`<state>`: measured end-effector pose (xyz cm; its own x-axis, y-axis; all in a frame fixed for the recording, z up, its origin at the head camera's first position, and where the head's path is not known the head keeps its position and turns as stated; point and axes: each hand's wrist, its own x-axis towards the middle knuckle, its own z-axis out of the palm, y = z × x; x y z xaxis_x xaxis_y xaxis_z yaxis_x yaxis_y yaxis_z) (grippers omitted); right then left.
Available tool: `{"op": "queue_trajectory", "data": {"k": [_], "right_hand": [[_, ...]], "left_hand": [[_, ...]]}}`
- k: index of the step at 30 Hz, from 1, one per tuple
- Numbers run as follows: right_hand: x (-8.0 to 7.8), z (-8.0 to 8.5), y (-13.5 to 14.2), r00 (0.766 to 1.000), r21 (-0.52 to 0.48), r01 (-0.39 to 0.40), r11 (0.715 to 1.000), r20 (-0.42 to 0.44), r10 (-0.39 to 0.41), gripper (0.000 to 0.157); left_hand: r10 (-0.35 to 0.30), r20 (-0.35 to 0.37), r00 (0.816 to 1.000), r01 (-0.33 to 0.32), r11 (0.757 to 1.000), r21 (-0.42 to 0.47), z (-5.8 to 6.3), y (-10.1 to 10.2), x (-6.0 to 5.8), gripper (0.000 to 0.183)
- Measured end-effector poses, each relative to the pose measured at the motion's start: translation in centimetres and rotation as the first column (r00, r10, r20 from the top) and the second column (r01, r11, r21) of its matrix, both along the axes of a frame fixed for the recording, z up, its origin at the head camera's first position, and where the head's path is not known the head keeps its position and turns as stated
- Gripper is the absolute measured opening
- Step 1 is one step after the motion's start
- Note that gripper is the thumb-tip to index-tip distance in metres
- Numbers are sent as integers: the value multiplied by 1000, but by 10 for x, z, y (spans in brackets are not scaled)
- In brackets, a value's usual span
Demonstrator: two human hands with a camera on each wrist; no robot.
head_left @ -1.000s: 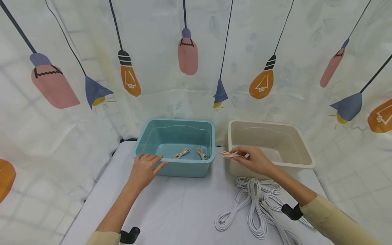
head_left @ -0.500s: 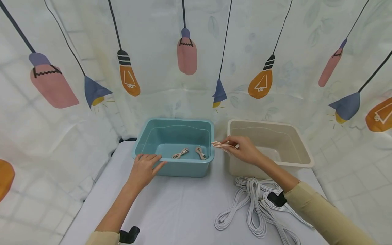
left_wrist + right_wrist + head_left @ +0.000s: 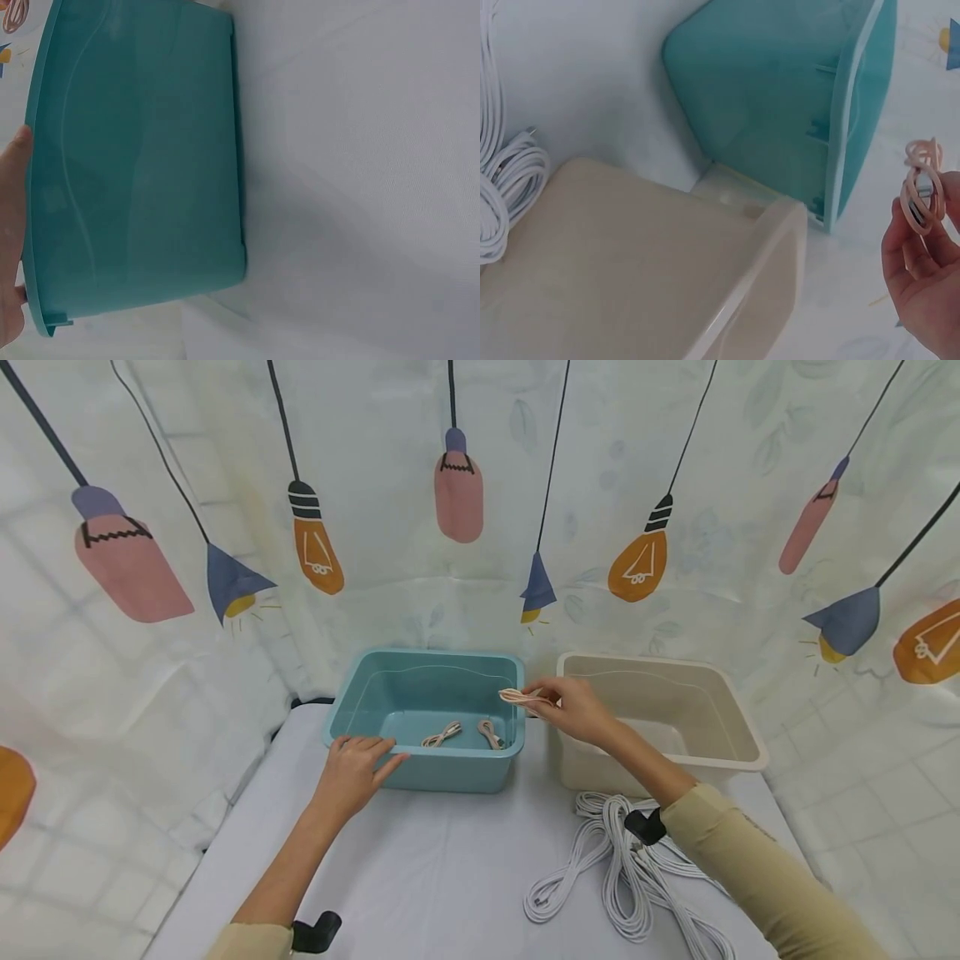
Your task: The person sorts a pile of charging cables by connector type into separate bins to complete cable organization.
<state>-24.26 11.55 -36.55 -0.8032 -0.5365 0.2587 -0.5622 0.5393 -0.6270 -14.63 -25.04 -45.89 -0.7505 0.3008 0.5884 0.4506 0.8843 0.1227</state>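
Note:
In the head view, my right hand (image 3: 577, 710) pinches a coiled pale-pink charging cable (image 3: 517, 697) over the right rim of the blue tub (image 3: 450, 772). A metal plug shows on this cable (image 3: 924, 185) in the right wrist view. Inside the blue tub lie two similar small bundled cables, one cable (image 3: 442, 735) near the middle and another cable (image 3: 490, 734) by the right wall. My left hand (image 3: 356, 781) rests on the blue tub's front-left rim, thumb stretched along it. Its fingertips touch the rim in the left wrist view.
A beige tub (image 3: 738, 752) stands to the right of the blue one. In front of it, a pile of coiled white cables (image 3: 626, 877) lies on the white-covered table (image 3: 442, 877), partly behind my right sleeve. A patterned curtain (image 3: 390, 552) hangs behind the tubs.
My right hand has moved left and slightly up with the pale-pink cable, from the beige tub's front-left corner to above the blue tub's right rim. The left hand stays put.

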Motion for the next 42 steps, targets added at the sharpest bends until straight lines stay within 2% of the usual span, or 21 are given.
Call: {"op": "queue_trajectory", "data": {"k": [2,8,10,14,16,19,23,26,35,42], "right_hand": [[-2,1,-5,1000,3,0,1000,8,0,18],[-8,3,-19,1000,20,-6,1000,18,5,20],[-10,3,-23,999,31,2,1000,36,-3,20],[-15,4,-33,997,49,13,999,69,-16,22],[-18,4,-38,997,54,11,998,78,-16,23],[-22,2,-46,996,52,-2,999,87,-3,24],[-27,2,-54,998,67,0,998,66,-5,23],[-30,2,-61,998,84,25,996,48,-29,24],[-39,5,-77,990,75,105,992,83,-111,27],[-40,1,-79,989,8,105,994,100,-105,36]], "left_hand": [[1,-2,1000,-1,1000,5,0,0,0,48],[7,2,1000,-7,1000,7,0,-1,1,41],[5,0,1000,-5,1000,10,-1,-1,0,48],[-1,-4,1000,1,1000,19,-2,-1,0,76],[-2,-4,1000,2,1000,24,-2,-1,-1,83],[-2,-3,1000,2,1000,28,-2,-1,0,76],[-1,6,1000,0,1000,22,-1,0,0,50],[4,13,1000,-4,1000,13,0,0,0,37],[24,63,998,-24,1000,4,2,1,-1,34],[36,88,995,-35,999,-7,4,1,-2,33]]}}
